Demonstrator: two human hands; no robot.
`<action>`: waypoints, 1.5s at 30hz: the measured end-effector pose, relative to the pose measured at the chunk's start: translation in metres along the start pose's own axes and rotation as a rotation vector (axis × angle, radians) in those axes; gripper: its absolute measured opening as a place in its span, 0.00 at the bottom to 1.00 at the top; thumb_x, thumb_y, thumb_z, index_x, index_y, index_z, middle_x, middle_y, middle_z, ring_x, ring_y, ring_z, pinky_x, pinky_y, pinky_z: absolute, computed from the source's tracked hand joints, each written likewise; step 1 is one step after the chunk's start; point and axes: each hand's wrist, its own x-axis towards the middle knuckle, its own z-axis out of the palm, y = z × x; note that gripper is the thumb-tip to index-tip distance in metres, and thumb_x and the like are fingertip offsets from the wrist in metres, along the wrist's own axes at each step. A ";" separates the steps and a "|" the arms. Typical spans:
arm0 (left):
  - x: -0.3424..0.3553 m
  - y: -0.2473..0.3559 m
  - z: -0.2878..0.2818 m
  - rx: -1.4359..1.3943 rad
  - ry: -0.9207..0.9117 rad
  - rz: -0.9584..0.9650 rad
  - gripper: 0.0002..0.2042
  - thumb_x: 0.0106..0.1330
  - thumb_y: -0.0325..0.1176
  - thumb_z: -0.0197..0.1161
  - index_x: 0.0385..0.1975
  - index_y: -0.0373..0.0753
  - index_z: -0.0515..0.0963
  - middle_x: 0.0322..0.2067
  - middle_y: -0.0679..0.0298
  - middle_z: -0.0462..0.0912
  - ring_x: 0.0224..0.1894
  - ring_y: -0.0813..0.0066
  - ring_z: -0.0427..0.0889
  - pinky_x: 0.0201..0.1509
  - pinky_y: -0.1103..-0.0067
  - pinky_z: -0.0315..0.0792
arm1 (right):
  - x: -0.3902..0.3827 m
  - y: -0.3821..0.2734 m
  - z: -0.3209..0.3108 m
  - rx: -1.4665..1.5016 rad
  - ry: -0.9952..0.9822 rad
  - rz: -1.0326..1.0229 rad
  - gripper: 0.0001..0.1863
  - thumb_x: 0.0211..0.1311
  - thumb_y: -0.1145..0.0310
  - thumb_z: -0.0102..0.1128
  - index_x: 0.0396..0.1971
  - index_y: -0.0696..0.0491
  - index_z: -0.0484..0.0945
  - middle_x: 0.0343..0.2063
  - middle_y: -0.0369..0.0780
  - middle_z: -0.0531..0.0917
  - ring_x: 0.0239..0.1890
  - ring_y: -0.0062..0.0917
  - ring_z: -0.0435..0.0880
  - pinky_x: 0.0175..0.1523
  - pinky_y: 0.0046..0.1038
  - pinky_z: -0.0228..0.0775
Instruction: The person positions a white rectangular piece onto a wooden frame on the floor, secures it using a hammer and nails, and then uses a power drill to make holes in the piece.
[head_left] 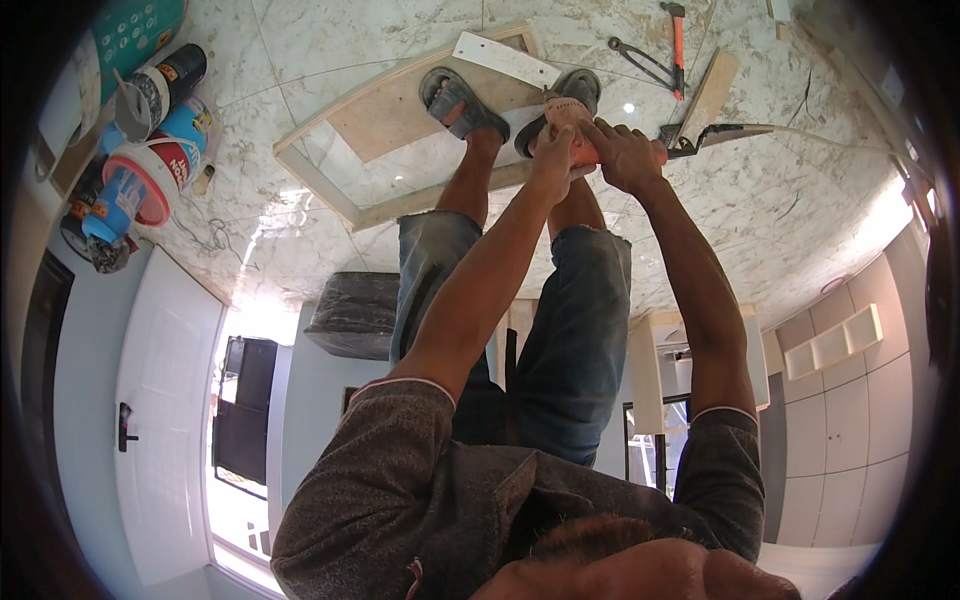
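Observation:
Both hands are out in front of me, above my right sandal (580, 92). My left hand (553, 165) is closed round an orange-red object (585, 150) with a paler, rounded, printed far end. Its exact kind is hard to make out. My right hand (626, 158) wraps over the same object from the right, and an orange end shows beyond its fingers. Below them a low wooden frame with a panel (375, 125) lies on the floor, and both my feet are on it. Across its far edge rests a white strip with holes (505, 60).
To the right lie a hammer (678, 55), pincers (640, 62), a wooden offcut (712, 88) and a black tool (690, 140) near a pale cord. Several buckets and cans, including a red-and-white bucket (155, 175), stand at left. The marbled floor (330, 40) is dusty.

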 end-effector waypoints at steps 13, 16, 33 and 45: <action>0.009 -0.005 0.001 -0.052 0.035 -0.024 0.16 0.69 0.39 0.48 0.53 0.42 0.63 0.46 0.61 0.66 0.50 0.61 0.73 0.48 0.55 0.77 | 0.005 0.004 -0.002 -0.053 -0.025 -0.035 0.34 0.49 0.68 0.63 0.59 0.39 0.63 0.47 0.40 0.78 0.44 0.35 0.82 0.44 0.40 0.74; 0.012 -0.003 0.007 -0.050 0.164 -0.077 0.18 0.70 0.41 0.44 0.56 0.41 0.60 0.50 0.59 0.65 0.52 0.56 0.72 0.48 0.51 0.75 | 0.012 -0.009 -0.011 -0.099 -0.114 0.008 0.33 0.52 0.64 0.62 0.59 0.37 0.63 0.43 0.42 0.79 0.41 0.37 0.82 0.43 0.40 0.74; 0.040 -0.002 0.018 0.534 0.600 0.114 0.22 0.68 0.43 0.45 0.51 0.32 0.75 0.48 0.44 0.78 0.50 0.48 0.78 0.56 0.66 0.70 | 0.027 -0.012 -0.021 -0.120 -0.236 -0.023 0.40 0.52 0.52 0.59 0.66 0.39 0.57 0.35 0.46 0.81 0.36 0.40 0.82 0.43 0.40 0.72; 0.057 -0.011 -0.001 0.594 0.542 0.123 0.21 0.67 0.42 0.46 0.47 0.31 0.78 0.44 0.46 0.81 0.47 0.51 0.80 0.52 0.66 0.73 | 0.041 -0.013 -0.035 -0.145 -0.214 -0.091 0.33 0.55 0.59 0.57 0.63 0.39 0.61 0.36 0.46 0.81 0.37 0.39 0.82 0.42 0.39 0.72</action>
